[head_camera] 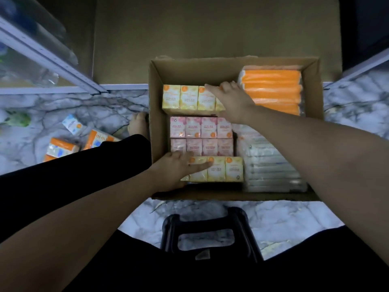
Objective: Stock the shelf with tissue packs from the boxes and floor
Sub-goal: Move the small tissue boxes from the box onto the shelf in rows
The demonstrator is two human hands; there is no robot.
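Left hand [175, 168] rests on crosswise yellow pack row [216, 169]; grip seemingly flat.

Open cardboard box [155, 131] on the floor [84, 110], holding tissue packs: one row [189, 99] at the far left, two rows [202, 137] behind a near row [225, 168]; stacked packs [271, 89] fill the right side. Loose packs [61, 147] lie on the floor to the left, below a shelf [42, 49].

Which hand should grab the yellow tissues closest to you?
Probably the left hand: it already lies on the near yellow pack in the box. The right hand reaches to the far yellow pack.
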